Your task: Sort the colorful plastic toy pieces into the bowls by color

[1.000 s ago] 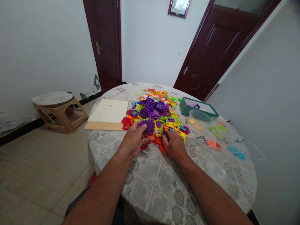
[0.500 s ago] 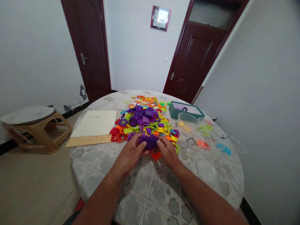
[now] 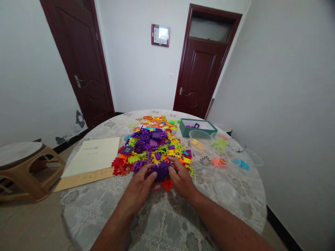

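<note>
Between my two hands is a dark purple toothed building piece (image 3: 161, 170), held just in front of a heap of plastic pieces. My left hand (image 3: 143, 181) grips its left side, thumb on top. On its right edge, my right hand (image 3: 181, 177) closes with thumb and fingers. Part of the piece is hidden by the fingers. Behind it the heap of interlocking pieces (image 3: 134, 159) spreads in purple, green, red, orange and yellow. An orange-red piece (image 3: 168, 184) lies on the tablecloth just below the held piece.
Paper sheets (image 3: 91, 153) lie at the left of the round table (image 3: 167, 223). On the right stand a green box (image 3: 185, 130) holding purple pieces and clear plastic tubs (image 3: 201, 141) with a few coloured pieces. A stool (image 3: 34, 170) stands on the floor at the left.
The camera view has shifted, so the table sits lower and further left. Both hands still hold the purple piece, now slightly tilted, with its right side higher.
</note>
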`<state>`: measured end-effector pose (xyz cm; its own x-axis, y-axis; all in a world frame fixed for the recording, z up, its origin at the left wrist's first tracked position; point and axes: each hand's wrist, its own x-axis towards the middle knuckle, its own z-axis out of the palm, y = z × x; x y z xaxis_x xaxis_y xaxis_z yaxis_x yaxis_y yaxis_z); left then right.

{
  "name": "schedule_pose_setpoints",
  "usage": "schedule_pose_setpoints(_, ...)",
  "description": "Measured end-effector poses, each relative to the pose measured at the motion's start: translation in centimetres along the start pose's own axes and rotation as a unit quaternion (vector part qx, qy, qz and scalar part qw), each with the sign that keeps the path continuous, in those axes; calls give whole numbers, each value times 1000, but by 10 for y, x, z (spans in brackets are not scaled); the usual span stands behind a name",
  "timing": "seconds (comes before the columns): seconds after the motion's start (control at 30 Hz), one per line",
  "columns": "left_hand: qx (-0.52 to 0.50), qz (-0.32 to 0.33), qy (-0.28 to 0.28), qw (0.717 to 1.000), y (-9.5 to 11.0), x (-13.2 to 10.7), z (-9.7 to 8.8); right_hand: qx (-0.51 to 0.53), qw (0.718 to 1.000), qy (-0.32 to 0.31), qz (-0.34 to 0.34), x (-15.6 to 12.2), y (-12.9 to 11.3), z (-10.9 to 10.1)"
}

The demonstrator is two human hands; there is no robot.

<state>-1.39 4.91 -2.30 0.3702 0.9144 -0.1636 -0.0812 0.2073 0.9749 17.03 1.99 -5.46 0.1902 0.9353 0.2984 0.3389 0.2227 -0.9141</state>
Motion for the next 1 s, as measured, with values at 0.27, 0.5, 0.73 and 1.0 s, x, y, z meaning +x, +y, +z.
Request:
schedule_pose_setpoints(0.27,65,39,-22,997,-6,5,1,-13,997,-49,-64,-5,-10,-6)
schedule_pose_setpoints(0.5,214,124,5,969,-7,9,3,-111,984,-92,-108,-3,-30,-4)
schedule_pose_setpoints(0.73,139,84,-135,977,-8,-4,19,-182,974,-124,-61,-1,-59,-34)
schedule_pose_setpoints(1.0,97,69,-146,982,1,-11,20,-9,964,-215,155,5,-64,-77)
